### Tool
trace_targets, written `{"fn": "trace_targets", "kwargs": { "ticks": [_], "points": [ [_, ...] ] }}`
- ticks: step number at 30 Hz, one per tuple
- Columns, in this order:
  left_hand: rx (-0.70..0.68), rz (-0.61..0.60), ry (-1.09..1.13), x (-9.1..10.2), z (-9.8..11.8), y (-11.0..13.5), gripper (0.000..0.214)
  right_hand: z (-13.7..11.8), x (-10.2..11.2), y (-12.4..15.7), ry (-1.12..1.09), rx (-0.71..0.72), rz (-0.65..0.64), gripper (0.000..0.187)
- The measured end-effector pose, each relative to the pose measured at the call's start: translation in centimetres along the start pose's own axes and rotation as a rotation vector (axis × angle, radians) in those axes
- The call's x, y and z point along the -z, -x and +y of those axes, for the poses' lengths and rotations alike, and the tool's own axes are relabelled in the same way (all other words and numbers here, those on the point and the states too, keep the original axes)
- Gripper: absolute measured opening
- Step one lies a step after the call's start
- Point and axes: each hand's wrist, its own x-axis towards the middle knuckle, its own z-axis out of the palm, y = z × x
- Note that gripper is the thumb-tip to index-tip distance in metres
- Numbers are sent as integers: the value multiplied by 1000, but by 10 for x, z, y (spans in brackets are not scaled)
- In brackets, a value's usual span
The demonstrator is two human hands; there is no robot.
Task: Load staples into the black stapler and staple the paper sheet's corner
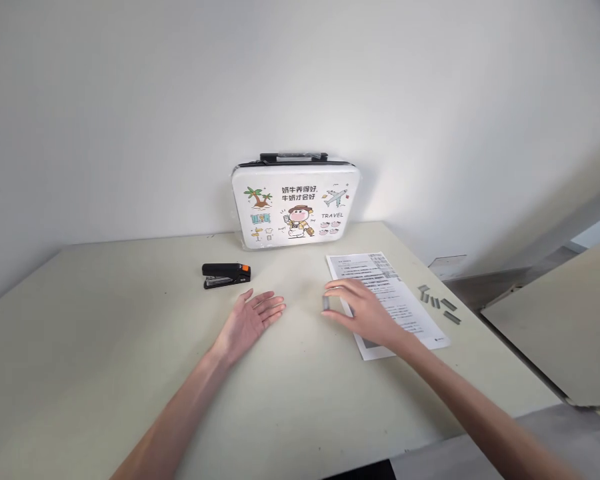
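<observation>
My left hand (251, 321) rests palm up over the table, its fingers spread and nothing in them. Just beyond its thumb lies a black stapler (227, 275) with an orange patch at its right end. Between the thumb and fingers of my right hand (356, 308) is a small grey strip of staples (325, 303), held upright. That hand is above the left part of some printed paper sheets (405, 307) and hides some of the text. Several more staple strips (435, 303) lie loose to the right of the paper.
A white carry case (296, 230) with cartoon travel prints and a black handle stands against the wall at the back of the table (105, 347). Beyond the table's right edge is another pale surface (565, 327). A black object (367, 471) shows at the bottom edge.
</observation>
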Motion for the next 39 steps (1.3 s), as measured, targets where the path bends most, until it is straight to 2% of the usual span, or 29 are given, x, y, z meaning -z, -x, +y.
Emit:
{"fn": "trace_targets", "kwargs": {
  "ticks": [5,9,12,15,20,23,25,28,31,34,39],
  "points": [
    [0,57,-10,-5,2,-3,31,74,56,58,126,-280,119,27],
    [-4,47,-22,-9,3,-3,29,125,83,93,256,-569,173,35],
    [-12,34,-42,-11,4,-3,25,152,90,103,324,-709,220,36],
    [-17,34,-59,-12,4,-3,23,170,88,104,374,-823,197,41],
    [-22,37,-60,-12,4,-3,22,183,80,99,406,-877,138,46],
    [-25,34,-63,-12,4,-3,24,180,78,98,444,-895,143,48],
    [-23,31,-60,-12,4,-3,24,171,77,95,457,-858,167,50],
    [-16,25,-57,-11,3,-3,24,146,73,87,358,-677,206,45],
    [-16,21,-65,-10,3,-4,24,109,62,75,167,-472,184,32],
    [-23,3,-80,-8,3,-5,25,67,46,65,16,-335,110,23],
    [-22,-15,-95,-5,2,-5,24,2,21,55,-244,-361,-124,23]
  ]
}}
